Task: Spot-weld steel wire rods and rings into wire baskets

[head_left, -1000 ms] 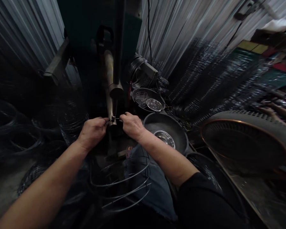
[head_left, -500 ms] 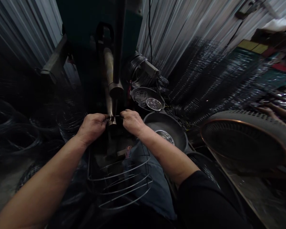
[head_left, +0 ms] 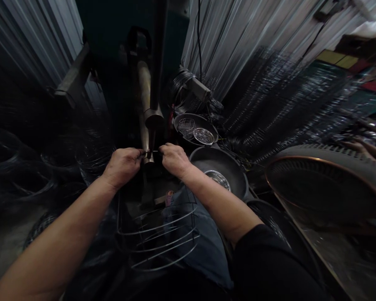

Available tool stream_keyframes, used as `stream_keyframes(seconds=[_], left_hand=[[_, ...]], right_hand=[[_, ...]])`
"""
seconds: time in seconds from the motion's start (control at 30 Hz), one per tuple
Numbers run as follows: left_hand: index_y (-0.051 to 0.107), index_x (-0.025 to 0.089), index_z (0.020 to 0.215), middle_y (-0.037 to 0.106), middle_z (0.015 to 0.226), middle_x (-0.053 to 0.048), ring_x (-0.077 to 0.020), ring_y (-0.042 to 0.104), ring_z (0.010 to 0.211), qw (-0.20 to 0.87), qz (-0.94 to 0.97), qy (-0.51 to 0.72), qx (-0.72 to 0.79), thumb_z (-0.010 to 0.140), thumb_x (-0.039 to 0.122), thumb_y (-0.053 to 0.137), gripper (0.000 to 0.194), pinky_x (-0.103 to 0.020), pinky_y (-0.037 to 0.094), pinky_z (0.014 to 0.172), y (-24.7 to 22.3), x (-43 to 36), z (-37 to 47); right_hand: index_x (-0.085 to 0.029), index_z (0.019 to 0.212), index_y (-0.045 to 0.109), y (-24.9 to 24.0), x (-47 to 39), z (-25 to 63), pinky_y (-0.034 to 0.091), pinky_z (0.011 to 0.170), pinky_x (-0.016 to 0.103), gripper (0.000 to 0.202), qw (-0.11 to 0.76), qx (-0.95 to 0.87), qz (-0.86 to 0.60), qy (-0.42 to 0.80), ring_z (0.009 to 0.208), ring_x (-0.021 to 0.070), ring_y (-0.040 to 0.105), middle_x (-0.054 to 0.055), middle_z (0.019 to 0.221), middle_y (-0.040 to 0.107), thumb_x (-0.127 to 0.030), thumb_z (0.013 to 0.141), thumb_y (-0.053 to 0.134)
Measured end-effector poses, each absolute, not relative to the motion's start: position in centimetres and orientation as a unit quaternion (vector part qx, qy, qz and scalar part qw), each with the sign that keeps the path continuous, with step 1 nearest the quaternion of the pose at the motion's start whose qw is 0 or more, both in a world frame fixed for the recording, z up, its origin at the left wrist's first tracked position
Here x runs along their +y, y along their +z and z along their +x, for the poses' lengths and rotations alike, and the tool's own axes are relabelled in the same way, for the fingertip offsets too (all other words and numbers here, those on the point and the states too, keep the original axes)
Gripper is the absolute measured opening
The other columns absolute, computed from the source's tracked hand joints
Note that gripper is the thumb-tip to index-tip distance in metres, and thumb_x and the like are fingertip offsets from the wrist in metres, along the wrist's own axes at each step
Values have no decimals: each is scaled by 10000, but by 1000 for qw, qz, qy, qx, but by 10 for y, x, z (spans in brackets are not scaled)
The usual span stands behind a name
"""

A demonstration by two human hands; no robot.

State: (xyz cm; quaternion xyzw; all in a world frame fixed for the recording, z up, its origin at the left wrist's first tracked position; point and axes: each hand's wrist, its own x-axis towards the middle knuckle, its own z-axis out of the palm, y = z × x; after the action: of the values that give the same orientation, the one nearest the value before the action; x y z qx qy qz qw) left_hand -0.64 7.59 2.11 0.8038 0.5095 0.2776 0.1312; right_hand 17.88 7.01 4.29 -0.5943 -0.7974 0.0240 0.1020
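Both hands meet the lower tip of a machine's metal electrode arm (head_left: pixel 148 159), one on each side. My left hand (head_left: pixel 124 165) is closed, its fingertips pinching the left end of a thin wire piece at the tip. From the right, my right hand (head_left: pixel 174 159) pinches the wire's other end, fingers curled. The wire (head_left: pixel 156 151) runs level between the fingertips; its exact shape is too small and dark to tell. Above the tip hangs a thick round metal cylinder (head_left: pixel 153 118). A curved wire rack (head_left: pixel 163 230) hangs below the hands, over my legs.
A grey round pan (head_left: pixel 235 171) holding shiny wire rings stands to the right, with another pan (head_left: pixel 191 117) behind it. A large round fan (head_left: pixel 322 184) is farther right. Wire coils (head_left: pixel 182 85) and stacked wire goods line the corrugated wall. Someone's arm shows at the right edge.
The view has shifted slightly. Both hands stay pinched at the electrode tip, and the wire between them looks a little more level.
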Motion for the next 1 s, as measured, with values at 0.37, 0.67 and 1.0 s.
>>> stream_keyframes(seconds=[0.37, 0.67, 1.0], left_hand=[[724, 145, 1008, 721, 995, -111, -232, 667, 912, 104, 817, 247, 511, 802, 273, 439, 375, -308, 489, 846, 22, 77, -7], [754, 169, 855, 728, 873, -96, -234, 664, 852, 158, 786, 291, 523, 788, 290, 474, 312, -323, 492, 806, 25, 74, -1], [744, 115, 899, 676, 651, -54, -109, 536, 487, 500, 409, 526, 553, 544, 320, 754, 411, -213, 413, 450, 20, 40, -14]], right_hand=[[-183, 932, 679, 41, 71, 180, 404, 659, 256, 273, 114, -800, -589, 14, 801, 180, 607, 59, 953, 646, -107, 821, 442], [-189, 935, 698, 39, 72, 181, 430, 770, 255, 258, 121, -803, -583, 32, 892, 190, 604, 65, 957, 660, -165, 869, 450], [-159, 1020, 717, 37, 76, 182, 432, 863, 241, 286, 163, -790, -587, 66, 978, 197, 625, 84, 1021, 710, -135, 833, 502]])
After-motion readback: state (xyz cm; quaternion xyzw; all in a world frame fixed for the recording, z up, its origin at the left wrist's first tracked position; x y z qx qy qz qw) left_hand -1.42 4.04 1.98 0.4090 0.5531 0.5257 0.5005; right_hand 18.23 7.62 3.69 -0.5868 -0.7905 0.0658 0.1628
